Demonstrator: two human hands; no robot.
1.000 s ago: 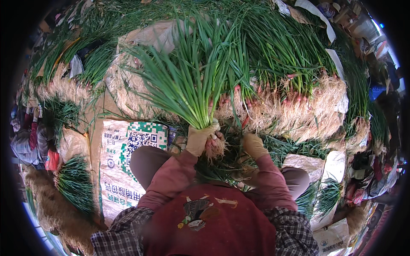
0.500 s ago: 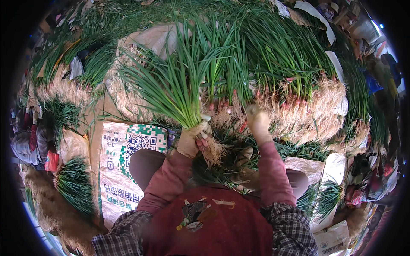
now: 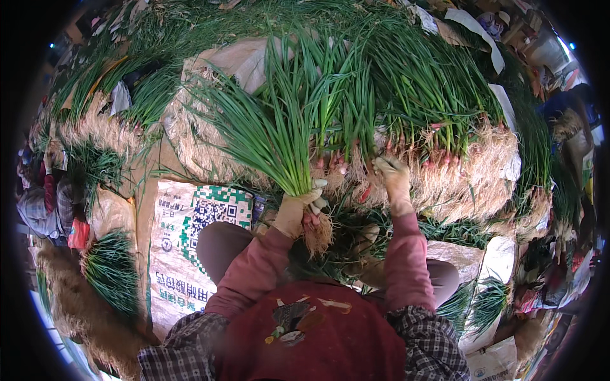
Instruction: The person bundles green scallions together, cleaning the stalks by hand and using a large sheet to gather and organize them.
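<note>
My gloved left hand grips a bunch of green scallions just above their pale roots, which hang below the fist; the leaves fan up and to the left. My gloved right hand reaches forward into the big heap of scallions lying with reddish bulbs and straw-coloured roots towards me; it touches the root ends, and what the fingers close on cannot be made out. Pink sleeves, a red apron and checked cuffs fill the lower middle.
A printed woven sack lies at my left knee. More scallion bundles and root piles lie to the left and right. Another person sits at the far left edge, and a further person at the right.
My right hand has left the bunch and moved up and forward to the heap's roots. The left hand keeps the bunch, shifted slightly to the left.
</note>
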